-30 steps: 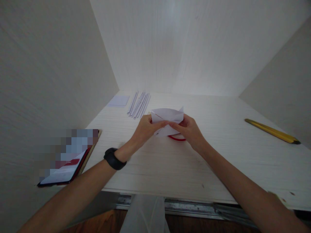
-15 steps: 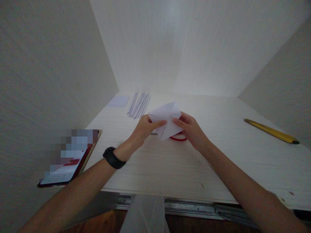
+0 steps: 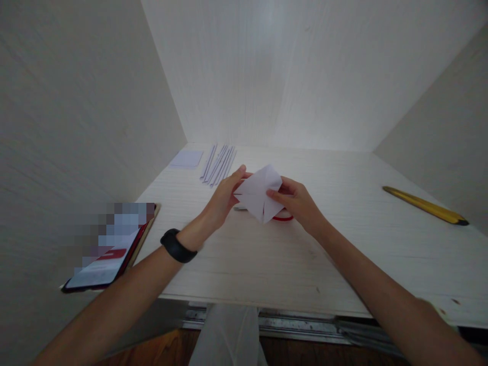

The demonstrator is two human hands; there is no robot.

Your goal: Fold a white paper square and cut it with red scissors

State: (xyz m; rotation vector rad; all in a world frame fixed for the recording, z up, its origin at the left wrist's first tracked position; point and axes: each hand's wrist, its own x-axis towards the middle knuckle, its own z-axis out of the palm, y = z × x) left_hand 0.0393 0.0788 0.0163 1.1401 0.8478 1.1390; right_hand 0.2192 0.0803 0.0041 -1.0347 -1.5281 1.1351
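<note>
A folded square of white paper (image 3: 256,190) is held up over the table, its flaps meeting along seams. My right hand (image 3: 295,199) pinches its right side, thumb in front and fingers behind. At the paper's left edge is my left hand (image 3: 224,195), its thumb lifted off the sheet; its other fingers are partly hidden behind the paper. Under the paper lies what looks like a pair of scissors, mostly covered, with a red handle loop (image 3: 282,218) and a bit of grey metal (image 3: 240,209) showing.
Several thin folded paper strips (image 3: 219,165) lie at the back left, beside a flat paper square (image 3: 187,158). A phone or tablet (image 3: 110,262) in a case rests at the left edge. On the right is a yellow box cutter (image 3: 425,205). Walls enclose the white table (image 3: 244,269).
My left thumb has come off the front of the paper and points upward. The paper has turned a little and shows its seams more squarely. My right hand keeps its pinch.
</note>
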